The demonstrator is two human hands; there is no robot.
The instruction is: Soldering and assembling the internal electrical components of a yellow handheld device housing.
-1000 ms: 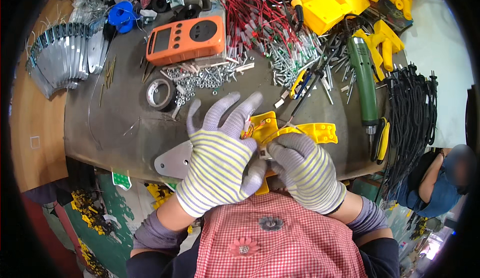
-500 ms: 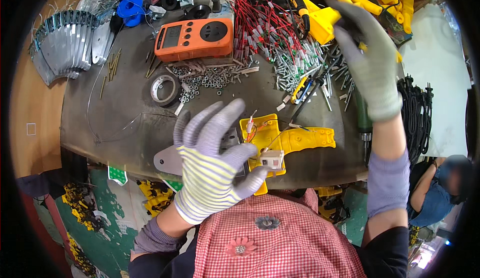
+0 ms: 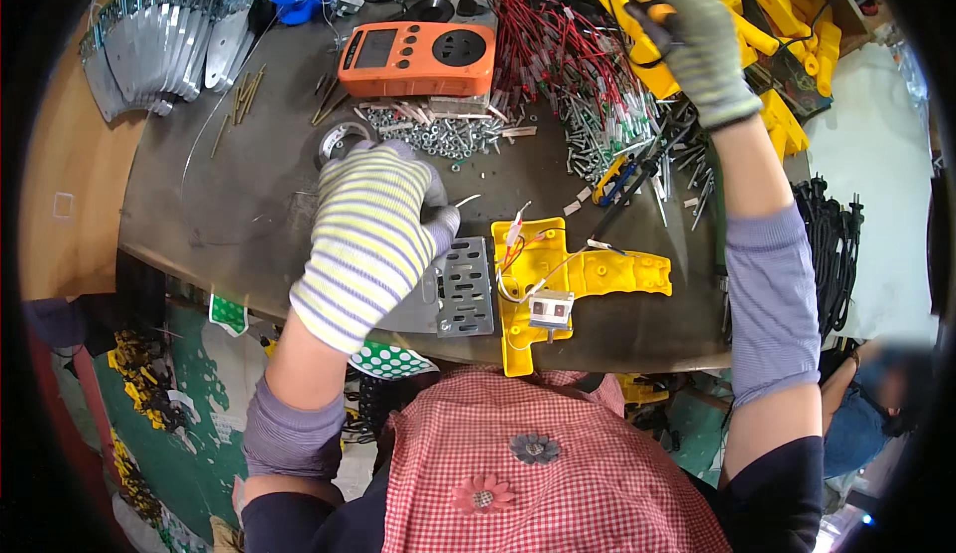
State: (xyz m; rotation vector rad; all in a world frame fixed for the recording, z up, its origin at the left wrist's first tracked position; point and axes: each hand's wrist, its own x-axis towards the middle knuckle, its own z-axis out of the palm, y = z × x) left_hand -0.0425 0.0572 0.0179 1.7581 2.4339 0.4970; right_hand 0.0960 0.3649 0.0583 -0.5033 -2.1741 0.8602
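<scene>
My left hand (image 3: 368, 239), in a striped knit glove, is closed beside a grey tape roll (image 3: 344, 140). A thin silvery wire (image 3: 468, 200) sticks out past its thumb and fingers. At the far right my gloved right hand (image 3: 697, 45) wraps round a yellow-and-black soldering iron (image 3: 652, 7). A yellow plastic half-shell (image 3: 622, 272) lies open on the bench, with wires and a small whitish switch block (image 3: 551, 307) in it. To its left is a slotted metal plate (image 3: 465, 289), partly under my left forearm's side.
An orange meter (image 3: 418, 58) stands at the back, with nuts (image 3: 438, 137) before it. Red wires (image 3: 553, 35), screws (image 3: 607, 120) and yellow shells (image 3: 782, 120) are heaped to the right. Black cords (image 3: 829, 244) lie at the right, metal blades (image 3: 159, 40) at the left. A person (image 3: 866, 404) sits beyond.
My left hand has moved left and away from me and closed on the wire. My right hand has gone farther back and left, from open to closed round the soldering iron. The whole view has shifted slightly.
</scene>
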